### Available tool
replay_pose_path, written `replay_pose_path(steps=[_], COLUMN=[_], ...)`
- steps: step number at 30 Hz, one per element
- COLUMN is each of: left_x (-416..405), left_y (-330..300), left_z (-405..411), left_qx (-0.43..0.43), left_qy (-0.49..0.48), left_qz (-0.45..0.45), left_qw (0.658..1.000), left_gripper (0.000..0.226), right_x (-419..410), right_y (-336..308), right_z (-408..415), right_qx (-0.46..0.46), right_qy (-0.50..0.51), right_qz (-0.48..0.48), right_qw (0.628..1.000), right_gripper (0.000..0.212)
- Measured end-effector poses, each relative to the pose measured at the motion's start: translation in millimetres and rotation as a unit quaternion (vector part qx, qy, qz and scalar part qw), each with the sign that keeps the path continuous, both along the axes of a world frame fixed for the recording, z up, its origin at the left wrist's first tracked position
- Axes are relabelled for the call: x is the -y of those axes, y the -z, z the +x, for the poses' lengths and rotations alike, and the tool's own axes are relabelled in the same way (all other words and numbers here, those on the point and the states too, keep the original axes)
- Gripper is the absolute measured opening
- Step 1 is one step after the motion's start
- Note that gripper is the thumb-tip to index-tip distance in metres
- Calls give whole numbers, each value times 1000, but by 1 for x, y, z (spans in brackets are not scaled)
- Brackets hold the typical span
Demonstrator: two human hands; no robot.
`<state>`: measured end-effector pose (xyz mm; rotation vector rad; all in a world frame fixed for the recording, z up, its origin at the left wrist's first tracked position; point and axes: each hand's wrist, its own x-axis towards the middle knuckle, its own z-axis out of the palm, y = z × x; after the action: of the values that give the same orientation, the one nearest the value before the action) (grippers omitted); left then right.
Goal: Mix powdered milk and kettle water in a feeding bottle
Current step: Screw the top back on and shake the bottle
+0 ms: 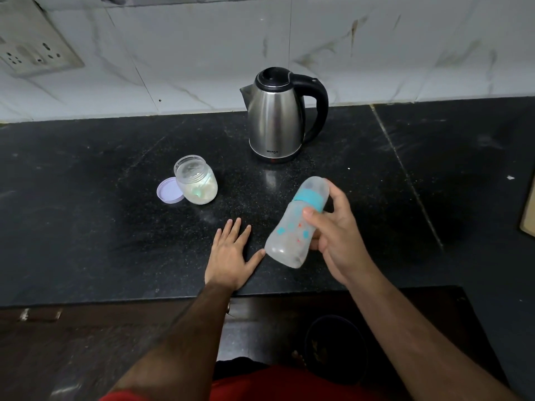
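Right hand [335,235] wraps the capped feeding bottle [298,224] mid-body, lifted off the counter [86,227], long axis tilted, cap toward the kettle [275,117], base just beside the left hand [231,250], which lies flat with fingers spread, holding nothing.

the feeding bottle [295,224] is a cloudy, translucent plastic one with a teal collar and small teal and red prints, capped, blurred, gripped around its middle by the right hand [338,235] and tilted so its cap end points up and away and its base hangs just beside the thumb of the left hand [231,253]. the open jar of powdered milk [197,180], clear with pale powder in its lower part, stands upright beyond the left hand, its lilac lid [170,190] lying flat against its far-left side. the steel kettle [278,117] with black lid and handle stands upright well beyond both hands, spout to the left.
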<state>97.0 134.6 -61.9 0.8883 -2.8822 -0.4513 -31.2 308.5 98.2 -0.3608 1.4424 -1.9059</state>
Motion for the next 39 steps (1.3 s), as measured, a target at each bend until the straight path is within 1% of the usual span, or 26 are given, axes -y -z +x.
replay_pose_path(steps=[1,4,6,8,11,12,14,16,18,20,23,25,28,29,31,34,35,36,39], left_x=[0,0,0,0,-1,-1,-1,-1,-1,-1,-1,-1,-2,-2,-1,0,0,0,0], left_y=[0,1,2,2,-1,-2,-2,-1,0,-1,-4,-3,-1,0,0,2,2,2,3], left_z=[0,0,-1,0,0,0,0,0,0,-1,0,0,0,0,-1,-1,-1,-1,-1], left_qx=[0,-4,-7,-10,-9,-8,-7,-7,-8,-6,4,-2,-9,-11,-9,-4,-4,-6,-12], left_qy=[0,-3,-3,-2,-1,-2,-4,-5,-6,-5,-2,-3,-7,-8,-8,-5,-5,-6,-11], left_qz=[-1,-2,0,-1,6,6,2,0,1,-1,10,7,-1,1,0,0,2,2,3], left_qw=[1000,1000,1000,1000,1000,1000,1000,1000,1000,1000,1000,1000,1000,1000,1000,1000,1000,1000,1000], left_gripper=[86,81,80,80,85,86,84,81,79,82,89,87,78,76,77,84,84,83,78], right_x=[0,2,2,1,-5,-6,-6,-3,-1,-1,-5,-3,2,3,4,2,1,1,4], right_y=[-1,-3,-2,1,2,1,-2,-6,-7,-5,2,2,-3,-4,-5,-4,-4,-4,-9], right_z=[1,-7,-10,-5,5,5,0,-6,-6,1,13,12,-1,-5,-5,3,3,1,-12], right_qx=[0,32,51,40,15,8,10,41,41,26,40,44,77,79,60,31,26,23,45], right_qy=[1,82,114,85,2,-1,39,94,101,58,-16,7,98,111,93,10,-2,4,78], right_qz=[-3,-32,-38,-25,2,-1,-21,-44,-48,-39,-24,-19,-41,-50,-48,-25,-21,-24,-55], right_qw=[1000,996,992,995,1000,1000,999,994,993,997,999,999,991,989,993,999,999,999,994], right_gripper=[68,53,49,54,70,71,68,59,56,60,69,67,57,54,52,62,65,65,57])
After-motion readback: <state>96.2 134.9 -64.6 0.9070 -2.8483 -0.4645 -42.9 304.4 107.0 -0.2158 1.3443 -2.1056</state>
